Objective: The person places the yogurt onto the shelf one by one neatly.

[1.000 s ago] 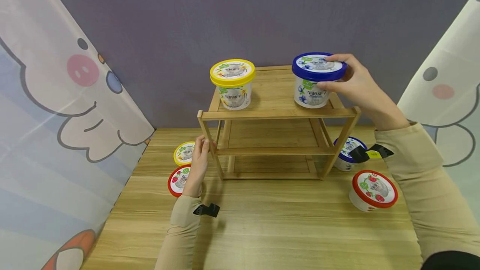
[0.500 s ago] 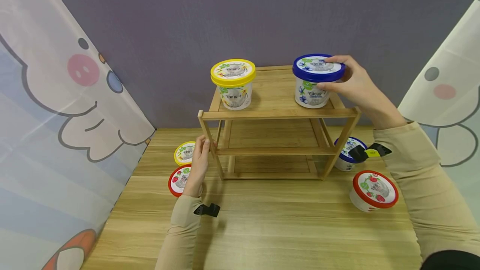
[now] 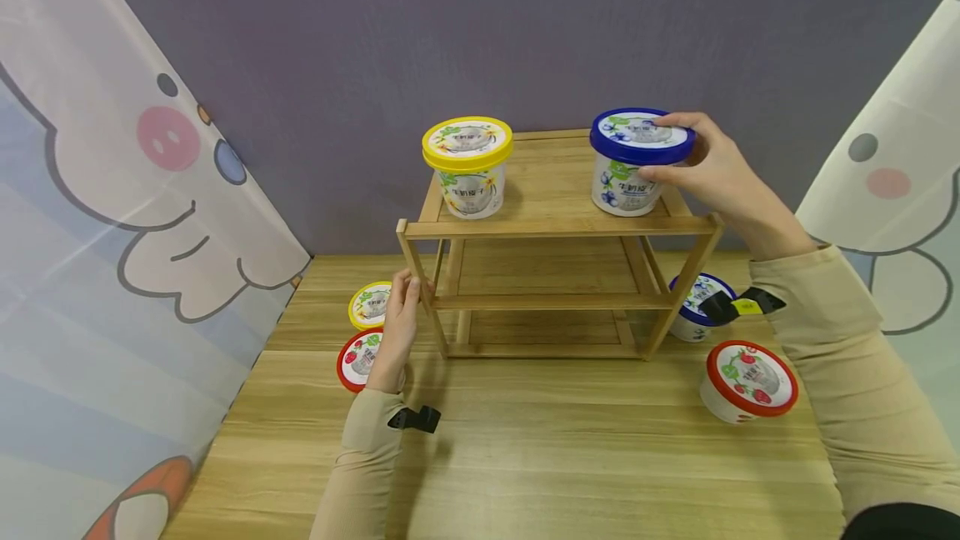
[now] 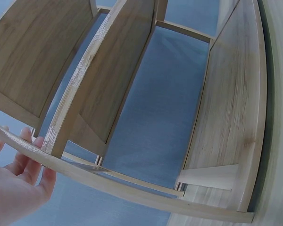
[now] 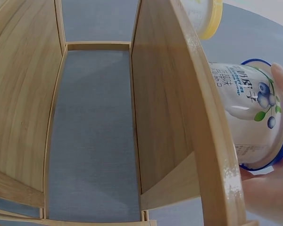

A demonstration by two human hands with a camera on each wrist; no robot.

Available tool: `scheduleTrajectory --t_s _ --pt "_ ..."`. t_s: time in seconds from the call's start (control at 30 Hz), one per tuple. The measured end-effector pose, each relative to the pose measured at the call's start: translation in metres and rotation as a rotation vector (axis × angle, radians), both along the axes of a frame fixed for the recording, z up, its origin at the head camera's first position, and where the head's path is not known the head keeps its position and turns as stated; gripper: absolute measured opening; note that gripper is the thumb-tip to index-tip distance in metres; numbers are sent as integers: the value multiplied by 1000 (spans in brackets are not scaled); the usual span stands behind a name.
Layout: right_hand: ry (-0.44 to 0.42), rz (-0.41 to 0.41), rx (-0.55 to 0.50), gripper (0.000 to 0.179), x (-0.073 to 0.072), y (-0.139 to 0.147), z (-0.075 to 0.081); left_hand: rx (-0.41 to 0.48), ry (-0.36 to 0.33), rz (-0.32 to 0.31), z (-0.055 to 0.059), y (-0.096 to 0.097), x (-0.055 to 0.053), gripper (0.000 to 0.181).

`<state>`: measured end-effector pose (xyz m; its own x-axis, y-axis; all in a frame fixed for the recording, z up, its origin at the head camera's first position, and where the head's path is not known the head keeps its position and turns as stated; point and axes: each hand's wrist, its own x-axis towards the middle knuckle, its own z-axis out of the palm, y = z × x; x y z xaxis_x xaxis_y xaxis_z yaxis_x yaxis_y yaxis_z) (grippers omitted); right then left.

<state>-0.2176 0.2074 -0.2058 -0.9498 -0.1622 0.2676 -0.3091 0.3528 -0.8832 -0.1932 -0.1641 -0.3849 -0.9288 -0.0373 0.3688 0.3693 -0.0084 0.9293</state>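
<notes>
At the upper right of the wooden three-tier shelf rack (image 3: pixel 555 227), my right hand (image 3: pixel 705 161) grips a blue-lidded blueberry tub (image 3: pixel 628 183) by its lid, thumb and fingers around the rim. The tub stands upright on the top tier; its printed side (image 5: pixel 254 103) shows in the right wrist view. A yellow-lidded tub (image 3: pixel 471 190) stands to its left on the same tier. Low on the left, my left hand (image 3: pixel 399 323) holds the rack's front left post (image 3: pixel 417 269). In the left wrist view its fingers (image 4: pixel 32 172) bend around that post.
On the wooden table (image 3: pixel 525 440), a yellow-lidded tub (image 3: pixel 367 305) and a red-lidded tub (image 3: pixel 358 361) sit left of the rack, partly behind my left hand. Another blue-lidded tub (image 3: pixel 693 327) and red-lidded tub (image 3: pixel 750 382) sit at right. A grey wall (image 3: pixel 480 32) rises behind.
Almost nothing differs. The blue-lidded tub and my right hand sit very slightly further right; my left hand stays on the post.
</notes>
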Motion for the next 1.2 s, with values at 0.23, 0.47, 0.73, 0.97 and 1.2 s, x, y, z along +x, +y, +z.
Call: scheduleTrajectory --t_s 0.23,0.47,0.73,0.97,1.2 --pt "15 14 24 58 1 1 -1 -9 -5 6 0 0 0 31" --pt "37 30 52 68 2 1 -2 0 -5 4 -1 0 1 26" --pt "90 0 104 82 9 2 -2 14 -1 -13 0 0 2 28" --pt "177 -6 94 83 21 5 -6 5 -29 7 -1 0 1 23" --pt "248 -74 98 81 29 9 -13 8 -37 7 0 1 2 23"
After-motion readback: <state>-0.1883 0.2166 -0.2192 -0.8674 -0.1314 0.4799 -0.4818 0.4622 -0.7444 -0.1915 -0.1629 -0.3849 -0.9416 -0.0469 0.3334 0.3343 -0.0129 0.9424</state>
